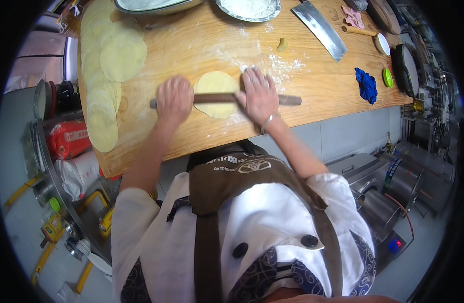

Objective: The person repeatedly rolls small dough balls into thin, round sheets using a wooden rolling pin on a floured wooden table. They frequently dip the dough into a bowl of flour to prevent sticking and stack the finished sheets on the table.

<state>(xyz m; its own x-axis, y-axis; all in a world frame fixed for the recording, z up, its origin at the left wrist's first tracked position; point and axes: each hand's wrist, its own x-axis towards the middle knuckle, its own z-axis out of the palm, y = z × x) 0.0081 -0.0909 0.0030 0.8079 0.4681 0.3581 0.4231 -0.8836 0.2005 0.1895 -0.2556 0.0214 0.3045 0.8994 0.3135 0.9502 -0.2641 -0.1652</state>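
A dark wooden rolling pin [215,98] lies crosswise over a round, thin sheet of pale yellow dough [216,81] on the wooden table. My left hand [175,97] is wrapped over the pin near its left end, just beside the dough. Over the pin to the right of the dough rests my right hand [259,94], its fingers stretched forward; a bracelet circles that wrist. Both hands are slightly blurred. Many flattened dough rounds [122,57] overlap along the table's left side. A small lump of dough [282,44] sits farther back amid scattered flour [286,66].
A flour-filled metal bowl [250,8] and a larger basin [156,7] stand at the back. A cleaver [321,32] lies to the right, near a blue cloth [366,86], a green dish [387,78] and a white bowl [382,44]. Steel equipment [379,204] stands on the floor at right.
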